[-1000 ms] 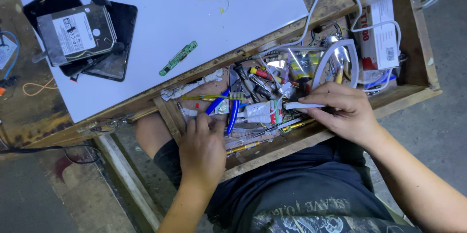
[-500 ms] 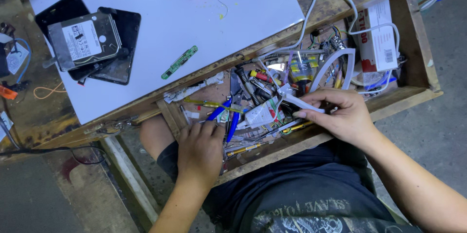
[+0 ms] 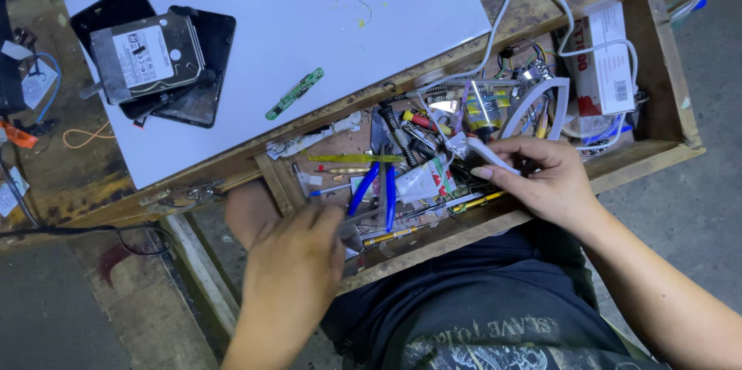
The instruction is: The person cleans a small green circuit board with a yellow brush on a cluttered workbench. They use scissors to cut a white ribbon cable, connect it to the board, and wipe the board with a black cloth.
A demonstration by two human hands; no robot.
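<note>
A worn wooden workbench (image 3: 54,177) fills the upper half of the frame, above a grey concrete floor (image 3: 69,316) at lower left. A white mat (image 3: 309,37) covers the bench, bearing a hard drive (image 3: 147,55) on dark phone panels at upper left and a small green circuit strip (image 3: 294,93) near centre. Below it an open wooden drawer (image 3: 657,76) is crammed with tools, cables and blue-handled pliers (image 3: 376,184). At centre right, the right hand (image 3: 545,180) pinches a slim white tool (image 3: 488,153) between thumb and fingers over the drawer. The left hand (image 3: 297,265), at lower centre, rests curled on the drawer's front edge; I cannot tell whether it grips anything.
</note>
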